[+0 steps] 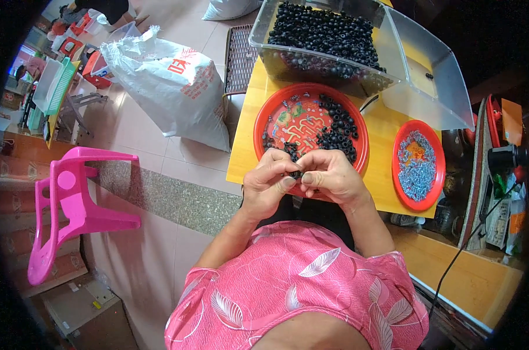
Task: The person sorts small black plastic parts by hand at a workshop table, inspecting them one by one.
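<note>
Over the near edge of a round red tray (364, 131), my left hand (266, 184) and my right hand (335, 177) meet fingertip to fingertip. Both are closed in a pinch on one small black part (296, 174), mostly covered by the fingers. Loose black ring-shaped parts (338, 129) with holes lie along the tray's right side, and some sit just beyond my fingertips. A few tiny pale pieces are scattered on its patterned left side.
Behind the tray, a clear plastic bin (328, 76) holds a heap of black parts; another clear bin (431, 87) adjoins it. To the right, a red oval tray (397, 175) carries small bluish clear pieces (417, 175). A white sack (165, 87) and pink plastic chair (83, 204) stand leftward.
</note>
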`<state>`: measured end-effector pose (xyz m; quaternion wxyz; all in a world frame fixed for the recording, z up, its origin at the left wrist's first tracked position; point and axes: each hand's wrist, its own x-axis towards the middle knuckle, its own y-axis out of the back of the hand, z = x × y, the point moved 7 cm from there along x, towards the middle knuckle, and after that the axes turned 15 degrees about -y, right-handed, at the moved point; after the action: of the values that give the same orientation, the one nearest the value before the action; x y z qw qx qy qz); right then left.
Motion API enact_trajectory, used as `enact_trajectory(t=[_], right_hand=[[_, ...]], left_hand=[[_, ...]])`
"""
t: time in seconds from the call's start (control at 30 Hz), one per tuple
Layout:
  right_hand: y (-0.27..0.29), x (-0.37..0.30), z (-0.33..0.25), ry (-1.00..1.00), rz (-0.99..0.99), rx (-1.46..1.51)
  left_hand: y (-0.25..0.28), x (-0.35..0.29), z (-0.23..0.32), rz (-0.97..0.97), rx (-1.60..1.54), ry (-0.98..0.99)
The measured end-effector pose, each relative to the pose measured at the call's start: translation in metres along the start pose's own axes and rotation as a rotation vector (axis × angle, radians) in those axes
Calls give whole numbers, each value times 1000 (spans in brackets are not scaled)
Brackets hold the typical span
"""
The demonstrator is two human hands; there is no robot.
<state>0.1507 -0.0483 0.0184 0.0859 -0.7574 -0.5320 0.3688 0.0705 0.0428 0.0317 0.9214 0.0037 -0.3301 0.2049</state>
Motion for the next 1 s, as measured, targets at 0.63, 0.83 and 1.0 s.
enact_trajectory(t=[0.63,0.83,1.0], right_hand=[[-15,-27,3,126,-115,-170],[-7,-15,15,100,-177,-100],[5,-13,18,-21,-51,-100]], left_hand=[[-23,-4,30,-107,-51,-42],[-24,2,37,-137,150,-154],[-20,-5,19,-145,148,-50]])
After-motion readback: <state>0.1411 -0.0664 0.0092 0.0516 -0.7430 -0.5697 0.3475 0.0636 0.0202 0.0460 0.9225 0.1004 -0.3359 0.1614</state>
